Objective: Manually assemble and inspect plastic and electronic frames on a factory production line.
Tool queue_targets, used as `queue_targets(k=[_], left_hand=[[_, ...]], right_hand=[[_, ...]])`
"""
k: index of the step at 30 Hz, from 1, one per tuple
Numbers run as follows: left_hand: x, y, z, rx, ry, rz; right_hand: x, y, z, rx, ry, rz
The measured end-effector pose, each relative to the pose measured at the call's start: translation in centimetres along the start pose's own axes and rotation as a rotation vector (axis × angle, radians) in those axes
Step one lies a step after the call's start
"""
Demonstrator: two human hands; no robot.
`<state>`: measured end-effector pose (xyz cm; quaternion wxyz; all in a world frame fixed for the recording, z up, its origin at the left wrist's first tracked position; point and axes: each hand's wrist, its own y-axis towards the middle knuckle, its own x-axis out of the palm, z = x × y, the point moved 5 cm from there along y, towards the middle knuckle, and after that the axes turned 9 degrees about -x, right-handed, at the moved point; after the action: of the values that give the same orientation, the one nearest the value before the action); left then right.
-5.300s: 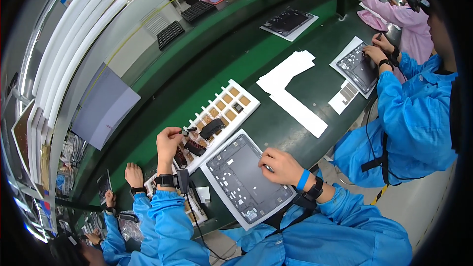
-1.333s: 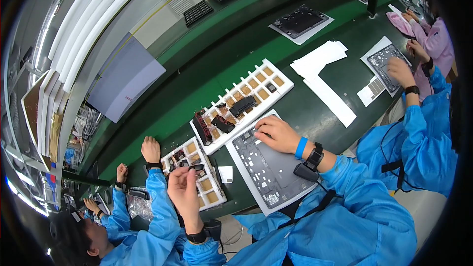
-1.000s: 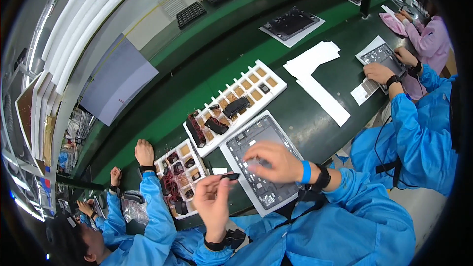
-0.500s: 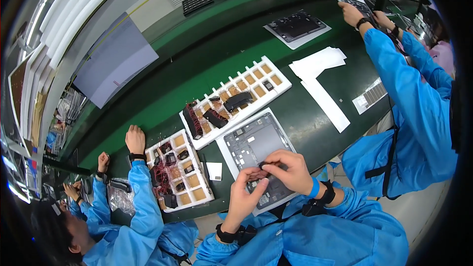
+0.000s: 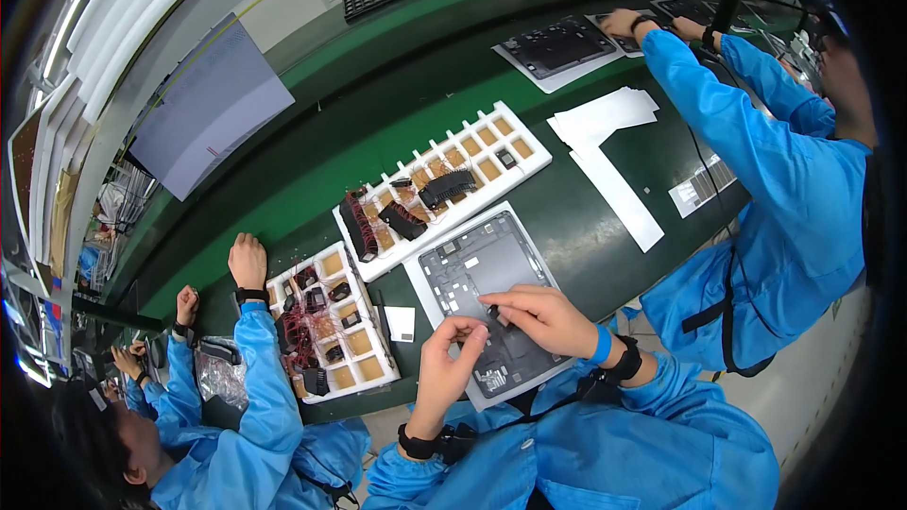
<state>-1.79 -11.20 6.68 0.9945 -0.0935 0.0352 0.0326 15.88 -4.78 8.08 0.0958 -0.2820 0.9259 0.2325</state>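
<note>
A dark grey tablet housing (image 5: 453,260) lies in front of me on a white sheet (image 5: 423,295), its inner side up. Over its near half, my right hand (image 5: 553,319) pinches a small black part (image 5: 494,312) between thumb and fingertips. Close by on the left, my left hand (image 5: 452,359) is closed in a pinch, thumb against forefinger. Whatever it may hold is too small to make out. A narrow gap shows between the two hands, both just above the housing.
Two white foam trays, a far one (image 5: 540,160) and a left one (image 5: 385,366), hold small black parts with thin red wires. White paper strips (image 5: 619,198) lie to the right. Co-workers in blue sit left (image 5: 269,368) and right (image 5: 784,170). Another housing (image 5: 557,45) lies far back.
My hands have drawn apart; the black part stays in my right fingers. The right co-worker has lowered a raised panel to the bench beside the far housing.
</note>
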Motion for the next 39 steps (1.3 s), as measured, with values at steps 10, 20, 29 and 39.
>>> queue_targets(k=[10,20,29,39], left_hand=[[2.2,2.5,-2.3,-0.31,-0.352,-0.073],[1.0,7.5,2.4,0.305,0.601,0.168],[1.3,11.8,0.3,0.485,0.736,0.198],[1.0,12.2,0.1,0.45,0.708,0.212]], right_hand=[[-1.2,0.9,-1.5,-0.245,-0.404,-0.015],[-5.9,5.5,2.6,-0.264,-0.581,0.073],[-5.2,8.8,7.8,-0.355,-0.728,-0.109],[-4.0,8.9,8.0,-0.581,-0.904,-0.18]])
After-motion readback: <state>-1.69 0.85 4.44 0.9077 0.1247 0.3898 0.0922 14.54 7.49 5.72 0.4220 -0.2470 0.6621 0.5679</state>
